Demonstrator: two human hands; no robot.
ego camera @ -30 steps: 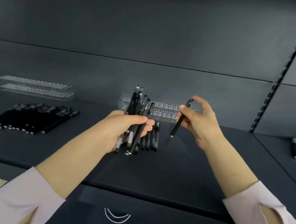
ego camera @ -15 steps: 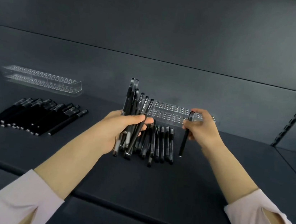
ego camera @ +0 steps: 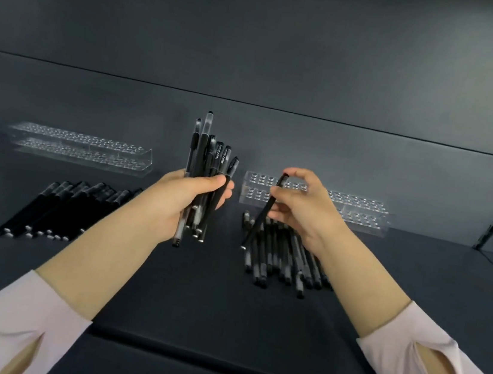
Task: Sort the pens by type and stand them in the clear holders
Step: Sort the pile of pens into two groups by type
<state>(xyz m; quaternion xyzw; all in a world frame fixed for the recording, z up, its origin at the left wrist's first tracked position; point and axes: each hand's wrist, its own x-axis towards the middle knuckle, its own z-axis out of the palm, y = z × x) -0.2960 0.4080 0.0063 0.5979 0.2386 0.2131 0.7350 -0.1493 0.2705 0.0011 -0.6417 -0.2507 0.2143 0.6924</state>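
Though left holder (ego camera: 81,146) and right holder (ego camera: 358,209) stand penless, left hand (ego camera: 185,199) grips a bundle (ego camera: 203,156), right hand (ego camera: 303,208) pinches one pen (ego camera: 257,223) above right pile (ego camera: 280,255): sorting seems midway.

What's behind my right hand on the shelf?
A clear holder with rows of holes stands behind the right hand; its visible holes look empty. The hand covers part of it.

Two clear holders (ego camera: 81,149), two pen piles (ego camera: 57,209), one bundle (ego camera: 207,166), one single pen (ego camera: 261,217)
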